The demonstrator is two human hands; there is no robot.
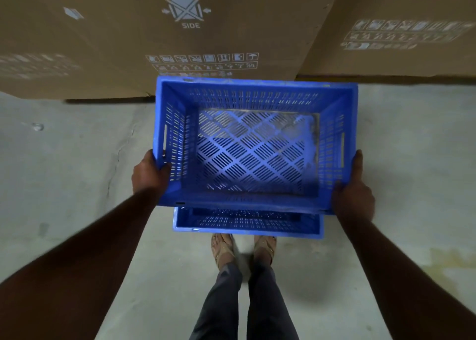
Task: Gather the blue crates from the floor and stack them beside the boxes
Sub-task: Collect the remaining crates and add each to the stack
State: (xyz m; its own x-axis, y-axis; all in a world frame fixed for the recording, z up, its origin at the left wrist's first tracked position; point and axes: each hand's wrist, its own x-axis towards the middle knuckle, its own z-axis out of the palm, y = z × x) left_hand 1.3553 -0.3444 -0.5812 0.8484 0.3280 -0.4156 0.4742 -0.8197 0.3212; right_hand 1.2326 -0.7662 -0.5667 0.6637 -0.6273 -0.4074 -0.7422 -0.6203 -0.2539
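Observation:
I hold an empty blue slotted crate [253, 144] level in front of me, above the floor. My left hand [148, 175] grips its left wall near the front corner, thumb over the rim. On the opposite wall, my right hand [353, 193] grips near the front right corner. Directly under it, a second blue crate [247, 222] sits lower down; only its near wall and rim show. Both crates are close to the large cardboard boxes [128, 43].
Tall brown cardboard boxes fill the back, one on the left and another [399, 30] on the right, with a dark gap between them. Grey concrete floor [64, 172] lies to both sides. My feet [243, 249] stand just behind the lower crate.

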